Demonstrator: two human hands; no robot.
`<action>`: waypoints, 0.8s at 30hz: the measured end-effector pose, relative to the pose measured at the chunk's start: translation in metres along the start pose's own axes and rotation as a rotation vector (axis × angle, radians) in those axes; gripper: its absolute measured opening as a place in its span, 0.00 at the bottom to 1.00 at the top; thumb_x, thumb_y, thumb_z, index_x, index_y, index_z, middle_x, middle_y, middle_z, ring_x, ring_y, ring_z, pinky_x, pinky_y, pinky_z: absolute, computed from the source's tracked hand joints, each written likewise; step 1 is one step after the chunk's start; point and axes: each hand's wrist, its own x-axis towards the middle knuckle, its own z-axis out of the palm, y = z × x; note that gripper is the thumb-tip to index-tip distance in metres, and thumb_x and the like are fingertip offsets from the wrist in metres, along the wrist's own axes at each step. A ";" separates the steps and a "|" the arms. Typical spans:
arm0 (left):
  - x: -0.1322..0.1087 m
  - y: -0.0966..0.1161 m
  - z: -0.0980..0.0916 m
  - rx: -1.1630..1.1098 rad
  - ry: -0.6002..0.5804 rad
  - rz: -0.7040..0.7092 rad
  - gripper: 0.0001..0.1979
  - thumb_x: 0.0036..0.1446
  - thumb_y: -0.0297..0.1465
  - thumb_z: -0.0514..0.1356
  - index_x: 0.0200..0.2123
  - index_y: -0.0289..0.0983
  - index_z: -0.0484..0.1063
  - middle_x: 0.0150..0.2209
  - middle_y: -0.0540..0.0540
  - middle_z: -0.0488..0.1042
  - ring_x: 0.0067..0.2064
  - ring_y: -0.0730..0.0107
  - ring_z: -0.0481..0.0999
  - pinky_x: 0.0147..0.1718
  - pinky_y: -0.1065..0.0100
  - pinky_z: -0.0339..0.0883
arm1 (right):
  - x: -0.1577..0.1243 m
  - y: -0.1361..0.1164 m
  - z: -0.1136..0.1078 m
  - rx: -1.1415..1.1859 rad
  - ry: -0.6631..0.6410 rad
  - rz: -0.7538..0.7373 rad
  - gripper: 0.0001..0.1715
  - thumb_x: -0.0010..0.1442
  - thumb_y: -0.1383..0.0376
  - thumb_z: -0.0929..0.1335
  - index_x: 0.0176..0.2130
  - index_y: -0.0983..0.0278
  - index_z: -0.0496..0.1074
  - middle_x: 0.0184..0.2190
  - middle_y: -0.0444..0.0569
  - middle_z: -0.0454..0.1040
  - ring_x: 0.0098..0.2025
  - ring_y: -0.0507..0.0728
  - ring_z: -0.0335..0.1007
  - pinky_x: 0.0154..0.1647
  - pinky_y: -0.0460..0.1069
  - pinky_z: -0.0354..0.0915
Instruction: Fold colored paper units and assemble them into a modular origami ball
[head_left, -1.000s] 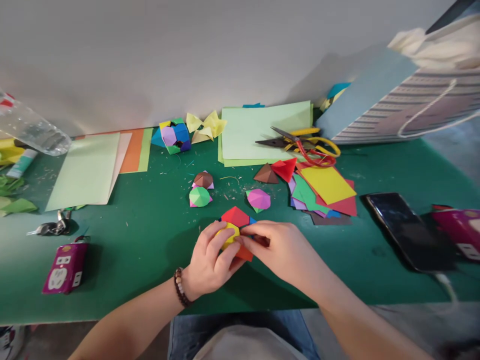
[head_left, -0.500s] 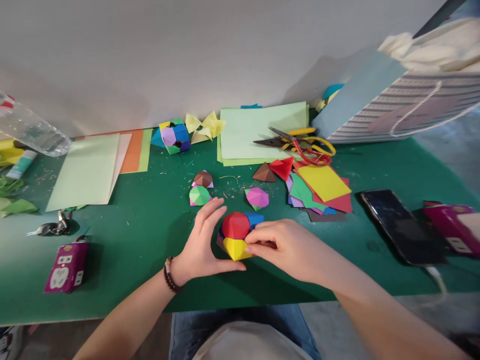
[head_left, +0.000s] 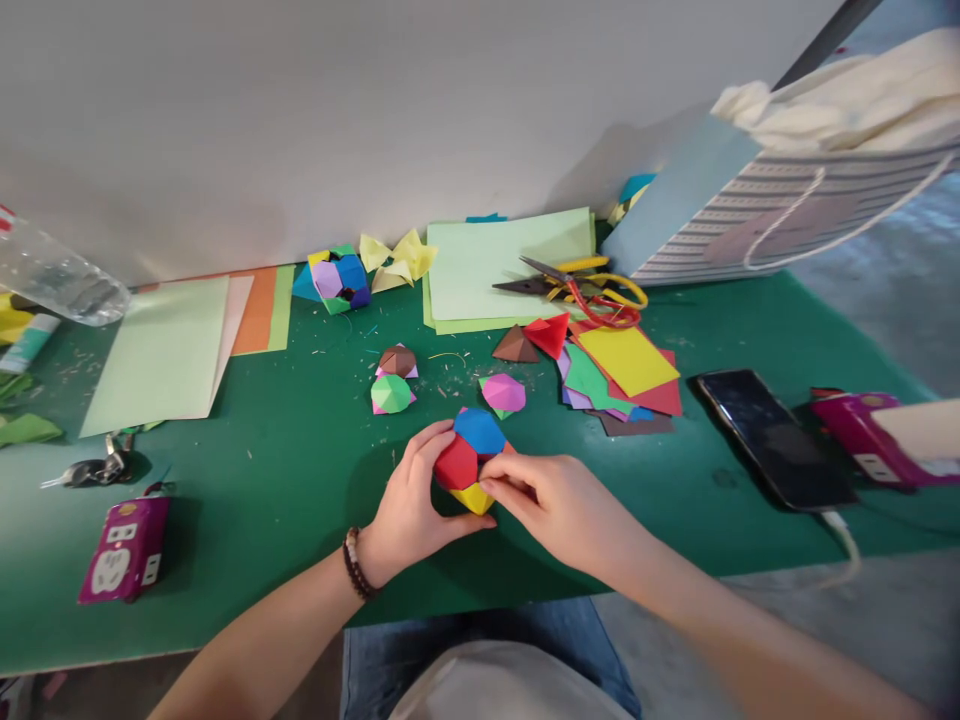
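A folded paper ball [head_left: 469,460] with red, blue and yellow faces sits between both hands just above the green table [head_left: 300,480]. My left hand [head_left: 409,505], with a bead bracelet at the wrist, curls round its left side. From the right, my right hand [head_left: 555,500] pinches it, fingertips on the yellow face. Just beyond lie small folded units: a pink one [head_left: 502,393], a green one [head_left: 391,394] and a brown one [head_left: 397,360].
Coloured paper squares [head_left: 626,370], scissors [head_left: 585,285] on pale green sheets, a black phone [head_left: 772,435], a striped bag [head_left: 787,215], a multicoloured paper cube [head_left: 337,278], keys [head_left: 94,468], a magenta box [head_left: 124,560] and a plastic bottle [head_left: 52,275] lie around.
The paper ball has been turned in my hands: the blue face now points up and the red faces left. My left hand closed back round it after opening briefly.
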 end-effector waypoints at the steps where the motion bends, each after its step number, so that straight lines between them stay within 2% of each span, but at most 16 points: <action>1: 0.000 0.000 0.001 0.012 0.006 -0.010 0.48 0.44 0.45 0.73 0.63 0.41 0.53 0.60 0.32 0.63 0.61 0.44 0.68 0.54 0.42 0.70 | 0.000 0.001 0.002 -0.001 0.007 -0.006 0.11 0.65 0.66 0.64 0.34 0.59 0.76 0.28 0.42 0.79 0.25 0.52 0.70 0.26 0.46 0.56; 11: -0.003 -0.001 0.003 0.044 0.053 -0.023 0.49 0.42 0.45 0.74 0.62 0.39 0.53 0.58 0.32 0.65 0.60 0.45 0.69 0.53 0.43 0.72 | 0.006 -0.001 0.003 -0.079 0.038 -0.082 0.14 0.66 0.65 0.62 0.34 0.60 0.76 0.27 0.45 0.79 0.25 0.54 0.72 0.27 0.47 0.59; 14: -0.002 0.000 0.002 0.037 0.055 -0.021 0.48 0.43 0.43 0.74 0.62 0.39 0.53 0.59 0.31 0.65 0.61 0.45 0.69 0.54 0.44 0.71 | -0.001 0.000 -0.003 -0.011 0.077 -0.135 0.13 0.65 0.64 0.64 0.40 0.59 0.78 0.33 0.46 0.82 0.29 0.54 0.75 0.29 0.47 0.63; 16: -0.001 0.000 0.000 0.031 0.035 -0.012 0.48 0.43 0.40 0.74 0.62 0.39 0.53 0.60 0.31 0.64 0.61 0.46 0.69 0.54 0.44 0.71 | -0.008 0.007 -0.008 0.068 0.165 -0.123 0.13 0.65 0.62 0.65 0.45 0.58 0.78 0.35 0.47 0.82 0.29 0.54 0.75 0.29 0.47 0.65; 19: 0.001 -0.001 -0.003 0.050 -0.016 0.054 0.46 0.46 0.36 0.73 0.63 0.38 0.53 0.61 0.30 0.63 0.63 0.45 0.67 0.55 0.43 0.70 | -0.014 0.028 -0.014 0.227 0.422 0.084 0.17 0.67 0.55 0.63 0.44 0.60 0.77 0.29 0.47 0.79 0.23 0.53 0.70 0.23 0.47 0.64; 20: 0.002 -0.002 -0.004 0.070 -0.034 0.106 0.44 0.48 0.35 0.73 0.63 0.38 0.53 0.61 0.30 0.63 0.64 0.45 0.65 0.56 0.42 0.69 | -0.013 0.036 -0.013 0.314 0.455 0.126 0.19 0.67 0.53 0.62 0.45 0.61 0.76 0.25 0.47 0.77 0.21 0.52 0.69 0.21 0.47 0.63; 21: 0.002 -0.002 -0.005 0.101 -0.050 0.164 0.42 0.50 0.33 0.71 0.63 0.38 0.53 0.61 0.30 0.63 0.66 0.45 0.63 0.56 0.41 0.69 | -0.011 0.043 -0.011 0.394 0.422 0.141 0.21 0.66 0.52 0.63 0.47 0.62 0.75 0.27 0.48 0.77 0.22 0.53 0.71 0.22 0.47 0.66; 24: 0.003 -0.004 -0.006 0.229 -0.091 0.282 0.36 0.54 0.29 0.69 0.62 0.39 0.57 0.62 0.31 0.61 0.68 0.42 0.57 0.57 0.38 0.67 | -0.003 0.057 0.000 0.514 0.306 0.154 0.24 0.64 0.52 0.65 0.54 0.61 0.71 0.45 0.54 0.79 0.39 0.58 0.78 0.29 0.48 0.72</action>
